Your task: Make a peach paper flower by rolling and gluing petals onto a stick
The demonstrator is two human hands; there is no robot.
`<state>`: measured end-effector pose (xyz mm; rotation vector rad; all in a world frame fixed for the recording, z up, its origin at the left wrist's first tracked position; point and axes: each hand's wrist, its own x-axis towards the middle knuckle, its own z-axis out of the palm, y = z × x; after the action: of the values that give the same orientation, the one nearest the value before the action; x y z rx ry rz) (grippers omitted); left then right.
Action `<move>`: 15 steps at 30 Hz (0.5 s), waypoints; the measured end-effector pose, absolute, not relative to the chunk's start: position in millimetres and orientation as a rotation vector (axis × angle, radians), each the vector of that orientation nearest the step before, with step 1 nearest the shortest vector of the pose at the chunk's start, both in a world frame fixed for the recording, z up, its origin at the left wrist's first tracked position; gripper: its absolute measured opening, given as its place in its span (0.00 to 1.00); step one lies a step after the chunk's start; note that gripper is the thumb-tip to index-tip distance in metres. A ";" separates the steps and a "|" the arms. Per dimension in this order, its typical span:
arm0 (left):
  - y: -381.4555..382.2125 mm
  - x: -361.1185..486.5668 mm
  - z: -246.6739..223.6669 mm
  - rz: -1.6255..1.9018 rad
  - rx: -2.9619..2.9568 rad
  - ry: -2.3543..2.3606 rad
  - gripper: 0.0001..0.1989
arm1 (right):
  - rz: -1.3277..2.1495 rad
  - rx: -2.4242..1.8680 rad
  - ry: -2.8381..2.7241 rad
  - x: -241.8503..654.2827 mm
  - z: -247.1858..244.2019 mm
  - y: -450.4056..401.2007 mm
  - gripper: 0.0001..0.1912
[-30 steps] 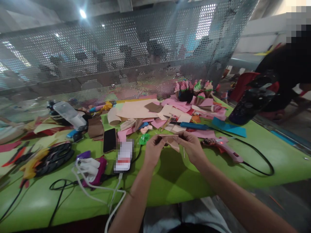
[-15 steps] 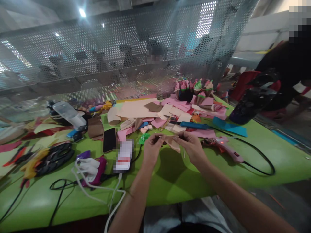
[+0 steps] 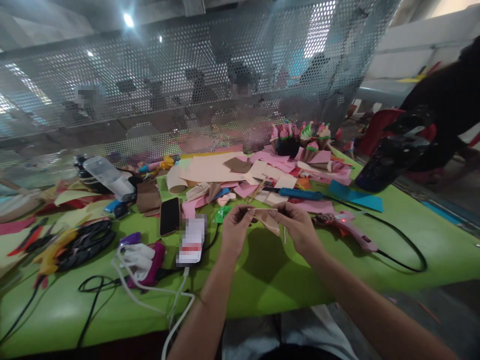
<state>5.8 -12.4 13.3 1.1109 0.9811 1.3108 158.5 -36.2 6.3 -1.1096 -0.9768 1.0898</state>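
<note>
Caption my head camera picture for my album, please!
Left hand and right hand pinch a beige piece above a green table.

Craft workshop, paper scraps [image 3: 210, 167], pink glue gun [image 3: 356, 231], perforated metal screen [image 3: 165, 90]

no legible text, phone screen [image 3: 192, 243] blurred

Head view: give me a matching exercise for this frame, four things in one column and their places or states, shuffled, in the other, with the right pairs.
Things
1. pale piece
2. pink glue gun
3. phone with the black screen
4. dark bottle

Places and states
A. lying to the left of the left hand
B. held in both hands
C. by the right edge of the table
D. to the right of the right hand, a red light showing

Right pairs: 1-B, 2-D, 3-A, 4-C
</note>
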 end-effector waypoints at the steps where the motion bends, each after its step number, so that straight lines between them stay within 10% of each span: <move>1: -12.0 5.9 13.1 1.316 1.104 0.981 0.15 | 1.098 -1.107 -0.971 158.5 6.0 -36.3 0.19; 15: -10.2 5.1 10.4 1.299 1.091 1.011 0.16 | 1.096 -1.104 -0.993 159.1 5.5 -36.0 0.18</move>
<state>5.1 -10.2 10.4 1.0910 1.0108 1.2988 159.1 -36.0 5.5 -1.1037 -0.9931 1.0964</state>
